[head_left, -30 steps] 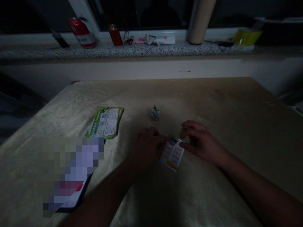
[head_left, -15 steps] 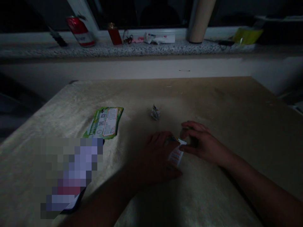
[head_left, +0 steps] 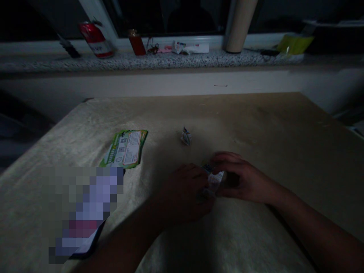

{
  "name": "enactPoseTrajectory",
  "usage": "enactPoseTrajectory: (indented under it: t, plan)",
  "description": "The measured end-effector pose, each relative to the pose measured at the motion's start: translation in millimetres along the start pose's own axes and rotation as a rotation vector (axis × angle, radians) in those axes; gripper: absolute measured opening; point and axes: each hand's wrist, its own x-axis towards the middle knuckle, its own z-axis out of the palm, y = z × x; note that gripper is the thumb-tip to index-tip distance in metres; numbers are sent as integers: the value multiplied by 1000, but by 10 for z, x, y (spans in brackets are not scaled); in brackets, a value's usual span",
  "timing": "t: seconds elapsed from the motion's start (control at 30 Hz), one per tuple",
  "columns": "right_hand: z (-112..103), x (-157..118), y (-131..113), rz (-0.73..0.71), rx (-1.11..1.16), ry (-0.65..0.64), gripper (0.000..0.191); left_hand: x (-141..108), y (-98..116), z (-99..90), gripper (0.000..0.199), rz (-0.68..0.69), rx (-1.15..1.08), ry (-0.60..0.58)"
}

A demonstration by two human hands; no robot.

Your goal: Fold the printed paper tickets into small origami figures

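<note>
Light: dim, with dark windowpanes (head_left: 159, 17) beyond the far side of the table.
Paper: a small printed sheet (head_left: 215, 181), white with a dark patch near its far corner, lies between the two hands near the middle of the table; it looks bent, its lower part hidden by fingers.
Left hand: the left hand (head_left: 184, 193) covers the sheet's left side, fingers curled, thumb near the lower edge; whether it pinches the paper or only presses on it, I cannot tell.
Right hand: the right hand (head_left: 241, 178) arches at the sheet's right side, thumb and fingers apart from each other, fingertips blurred; a firm grip cannot be made out.
Folded piece: a small folded paper piece (head_left: 186, 136) with pointed corners sits just beyond the hands, apart from them.
Cards: a green-edged stack of printed cards (head_left: 125, 149) lies to the left.
Phone: a phone (head_left: 95, 212), mostly masked by coarse blocks, lies slanted nearer the viewer, just below the cards.
Table: a beige, mottled tabletop (head_left: 256, 125).
Windowsill: a speckled stone ledge (head_left: 162, 63) carries a tilted red can (head_left: 96, 40), a small red container (head_left: 137, 44), a crumpled white tube (head_left: 197, 48), a tan cylinder (head_left: 239, 28) and a yellow item (head_left: 295, 43).
</note>
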Motion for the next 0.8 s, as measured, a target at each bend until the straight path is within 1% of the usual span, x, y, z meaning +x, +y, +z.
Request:
enactPoseTrajectory:
  t: [0.07, 0.1, 0.17, 0.2, 0.23, 0.3, 0.4, 0.5, 0.57, 0.63, 0.7, 0.8]
  plan:
    - [-4, 13, -40, -53, -10, -43, 38, 1, -20, 18, 13, 3, -23, 22]
    - [-3, 21, -55, -74, -14, -54, 35, 1, -30, 28, 11, 5, -37, 33]
    - [-1, 35, -71, -110, -3, -58, 20, -1, -47, 36, 12, 5, -73, 65]
    - [-1, 40, -75, -127, 15, -50, 14, -2, -52, 32, 14, -1, -95, 90]
    - [-1, 42, -77, -138, 43, -29, 11, -3, -54, 22, 16, -15, -119, 125]
    - [-1, 35, -85, -115, 114, 59, 12, -3, -52, -12, 19, -71, -195, 199]
    - [12, 16, -117, 38, 279, 223, 7, 6, -36, -58, 24, -235, -363, 274]
    - [46, 19, -165, 246, 577, 326, 10, 28, -19, -42, 23, -415, -588, 286]
    - [71, 33, -185, 362, 790, 346, 14, 50, -15, 4, 25, -495, -783, 288]
    - [90, 46, -187, 440, 938, 330, 17, 73, -15, 58, 23, -542, -904, 282]
    - [100, 51, -173, 481, 1019, 316, 18, 89, -18, 105, 22, -552, -980, 265]
    - [100, 46, -148, 500, 1071, 314, 18, 103, -23, 141, 21, -553, -1066, 236]
